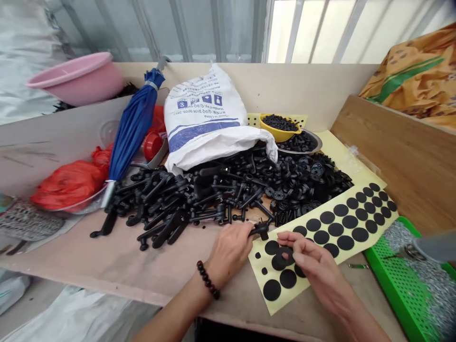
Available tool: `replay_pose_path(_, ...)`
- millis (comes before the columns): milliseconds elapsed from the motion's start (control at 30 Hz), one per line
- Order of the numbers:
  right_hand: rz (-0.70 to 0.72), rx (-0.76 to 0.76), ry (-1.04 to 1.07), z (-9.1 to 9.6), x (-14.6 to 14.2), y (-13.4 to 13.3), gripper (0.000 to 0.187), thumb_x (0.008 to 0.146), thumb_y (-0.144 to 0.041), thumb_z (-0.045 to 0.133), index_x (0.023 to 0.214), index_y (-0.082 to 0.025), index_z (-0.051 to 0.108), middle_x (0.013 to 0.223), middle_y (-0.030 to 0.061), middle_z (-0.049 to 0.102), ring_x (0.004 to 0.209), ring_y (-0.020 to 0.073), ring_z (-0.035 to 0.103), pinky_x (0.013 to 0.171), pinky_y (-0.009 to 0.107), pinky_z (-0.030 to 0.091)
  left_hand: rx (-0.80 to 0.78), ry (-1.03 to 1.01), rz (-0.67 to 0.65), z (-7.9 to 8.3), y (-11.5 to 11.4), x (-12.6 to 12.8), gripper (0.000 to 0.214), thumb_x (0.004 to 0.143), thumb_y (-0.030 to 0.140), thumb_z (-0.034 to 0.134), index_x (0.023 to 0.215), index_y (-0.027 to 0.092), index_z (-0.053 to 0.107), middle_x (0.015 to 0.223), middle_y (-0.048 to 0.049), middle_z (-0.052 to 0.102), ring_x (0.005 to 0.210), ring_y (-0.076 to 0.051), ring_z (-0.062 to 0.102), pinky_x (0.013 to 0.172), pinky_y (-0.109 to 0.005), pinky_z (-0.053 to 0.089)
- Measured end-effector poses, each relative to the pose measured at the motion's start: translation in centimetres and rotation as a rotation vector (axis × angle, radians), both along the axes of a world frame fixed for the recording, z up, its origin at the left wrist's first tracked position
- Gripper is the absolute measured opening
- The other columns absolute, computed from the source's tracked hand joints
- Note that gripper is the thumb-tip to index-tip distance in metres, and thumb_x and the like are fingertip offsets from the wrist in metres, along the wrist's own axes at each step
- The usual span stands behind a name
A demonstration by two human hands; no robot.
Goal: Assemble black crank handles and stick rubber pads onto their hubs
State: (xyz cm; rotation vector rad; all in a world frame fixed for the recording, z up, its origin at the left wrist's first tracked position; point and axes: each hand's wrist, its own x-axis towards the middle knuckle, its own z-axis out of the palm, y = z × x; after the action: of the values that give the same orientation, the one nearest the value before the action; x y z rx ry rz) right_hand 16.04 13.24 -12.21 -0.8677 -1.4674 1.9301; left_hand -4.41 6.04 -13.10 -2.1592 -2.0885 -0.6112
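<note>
My left hand, with a beaded bracelet at the wrist, is closed on a small black plastic arm with a wider knob-like end. That end hangs just above the left part of a yellow backing sheet. Over the same sheet, my right hand has its thumb and fingers curled together at a black round pad. Part of this pad is hidden by the fingers. Rows of black round pads stick to the sheet, running up to the right.
Behind my hands lies a heap of black plastic arms, spilling from a white sack. Small black parts fill a yellow bowl. At right, an electric screwdriver overhangs a green basket of screws. A blue umbrella leans at left.
</note>
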Motion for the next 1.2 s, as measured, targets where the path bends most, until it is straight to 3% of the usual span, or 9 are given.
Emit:
replay_pose_path(133,-0.006,-0.153,0.072,0.2,-0.8,-0.3,0.024,0.07,-0.032,0.07,0.061,-0.018,0.053,0.116,0.0087,0.061,0.106,0.0254,0.052,0.089,0.035,0.039,0.071,-0.017,-0.116,-0.7,-1.8,1.3,0.02,0.09,0.014,0.04,0.102,0.016,0.055,0.087,-0.0062,0.063,0.078,-0.021,0.056,0.068,-0.034,0.045)
replay_pose_path(267,-0.009,-0.214,0.062,-0.6,-0.9,-0.8,0.023,0.068,-0.031,0.071,0.062,-0.018,0.053,0.106,0.007,0.063,0.09,0.0209,0.054,0.081,0.031,0.039,-0.085,-0.17,-0.096,-0.9,-2.5,1.9,0.015,0.091,0.023,0.047,0.102,0.018,0.056,0.093,-0.0063,0.063,0.086,-0.023,0.055,0.077,-0.037,0.045)
replay_pose_path(433,0.046,-0.166,0.038,-0.9,-0.8,-1.2,0.027,0.068,-0.034,0.07,0.061,-0.018,0.051,0.1,0.0066,0.06,0.085,0.021,0.053,0.076,0.031,0.041,-0.244,-0.48,-0.103,0.7,-1.9,1.4,0.038,0.086,0.018,0.05,0.123,0.02,0.048,0.112,-0.0057,0.063,0.1,-0.021,0.058,0.086,-0.031,0.044)
replay_pose_path(533,0.033,-0.097,0.018,-0.7,-0.8,-1.1,0.028,0.067,-0.037,0.07,0.06,-0.018,0.051,0.101,0.0066,0.057,0.088,0.0223,0.053,0.077,0.031,0.041,-0.366,-0.605,-0.095,2.0,-1.3,1.4,0.034,0.079,0.015,0.051,0.112,0.022,0.055,0.092,-0.0004,0.067,0.083,-0.018,0.061,0.072,-0.025,0.045)
replay_pose_path(633,-0.022,-0.053,0.009,-0.4,-0.6,-0.8,0.029,0.066,-0.038,0.07,0.059,-0.018,0.051,0.101,0.0067,0.056,0.09,0.0228,0.052,0.078,0.032,0.041,-0.423,-0.733,-0.046,2.5,-1.2,1.7,0.032,0.071,0.012,0.053,0.102,0.02,0.057,0.07,0.0037,0.062,0.064,-0.015,0.056,0.058,-0.022,0.039)
replay_pose_path(767,-0.009,-0.045,0.012,-0.5,-0.5,-0.6,0.026,0.068,-0.036,0.07,0.059,-0.018,0.052,0.101,0.0065,0.055,0.091,0.0224,0.052,0.078,0.031,0.041,-0.472,-0.869,-0.057,2.2,-1.5,2.3,0.039,0.068,0.012,0.054,0.106,0.021,0.059,0.072,0.0035,0.063,0.067,-0.014,0.055,0.059,-0.021,0.039)
replay_pose_path(900,0.014,-0.053,0.016,-1.1,-0.5,-0.7,0.025,0.069,-0.035,0.069,0.061,-0.018,0.053,0.102,0.0068,0.056,0.088,0.0216,0.052,0.073,0.03,0.04,-0.471,-0.926,-0.079,1.9,-1.5,2.7,0.045,0.069,0.012,0.052,0.112,0.021,0.061,0.087,0.0014,0.069,0.077,-0.016,0.06,0.067,-0.022,0.043)
replay_pose_path(1200,0.018,-0.051,0.014,-1.5,-0.5,-0.8,0.025,0.071,-0.033,0.067,0.061,-0.018,0.051,0.097,0.006,0.057,0.089,0.0216,0.051,0.073,0.028,0.04,-0.467,-0.847,-0.097,2.5,-1.4,2.8,0.05,0.069,0.011,0.049,0.117,0.019,0.062,0.098,-0.0017,0.07,0.086,-0.018,0.062,0.077,-0.025,0.046)
